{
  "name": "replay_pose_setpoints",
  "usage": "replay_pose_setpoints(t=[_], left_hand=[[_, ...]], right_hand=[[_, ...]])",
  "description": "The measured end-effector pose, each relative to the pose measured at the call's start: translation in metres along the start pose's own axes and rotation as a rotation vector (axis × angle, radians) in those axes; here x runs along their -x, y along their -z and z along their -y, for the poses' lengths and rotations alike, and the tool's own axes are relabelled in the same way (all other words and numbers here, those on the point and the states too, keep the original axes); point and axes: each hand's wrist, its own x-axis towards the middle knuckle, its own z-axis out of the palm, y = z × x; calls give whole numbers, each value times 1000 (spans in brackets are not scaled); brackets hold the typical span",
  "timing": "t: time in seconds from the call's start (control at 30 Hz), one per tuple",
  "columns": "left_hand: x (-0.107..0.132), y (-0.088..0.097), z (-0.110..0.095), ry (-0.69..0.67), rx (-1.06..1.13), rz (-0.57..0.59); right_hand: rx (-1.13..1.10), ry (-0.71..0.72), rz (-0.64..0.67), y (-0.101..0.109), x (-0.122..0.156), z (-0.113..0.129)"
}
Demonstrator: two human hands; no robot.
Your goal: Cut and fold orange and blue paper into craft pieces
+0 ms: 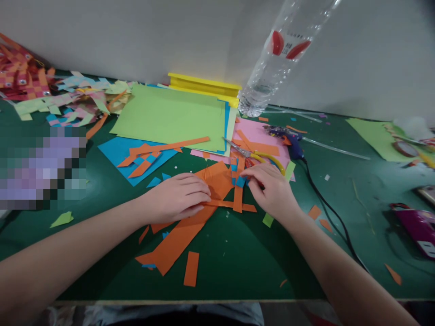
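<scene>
My left hand (176, 197) lies palm down on a sheet of orange paper (190, 226), fingers together and stretched flat, pressing it to the green table (238, 258). My right hand (270, 188) is curled, its fingertips pinching a small woven piece of orange and blue paper strips (238, 181). A thin orange strip (231, 204) runs across between the two hands. Scissors with yellow handles (258, 157) lie just behind my right hand.
Green, blue and pink paper sheets (173, 115) lie behind the hands. A clear plastic bottle (275, 59) stands at the back. A glue gun (292, 142) with a black cord (326, 208) lies to the right. Woven paper pieces (30, 81) are heaped far left. Paper scraps are scattered around.
</scene>
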Motion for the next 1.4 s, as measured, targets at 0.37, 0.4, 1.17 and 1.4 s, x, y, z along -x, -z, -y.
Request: replay_pose_setpoints(t=[0.37, 0.4, 1.17, 1.4], left_hand=[[1, -1, 0, -4, 17, -8], [1, -1, 0, -4, 18, -7], [0, 3, 2, 206, 49, -139], [6, -2, 7, 295, 96, -190]], right_hand=[[-21, 104, 62, 0, 0, 2], [-29, 103, 67, 0, 0, 3], [-47, 192, 51, 2, -2, 9], [-105, 330, -12, 6, -3, 9]])
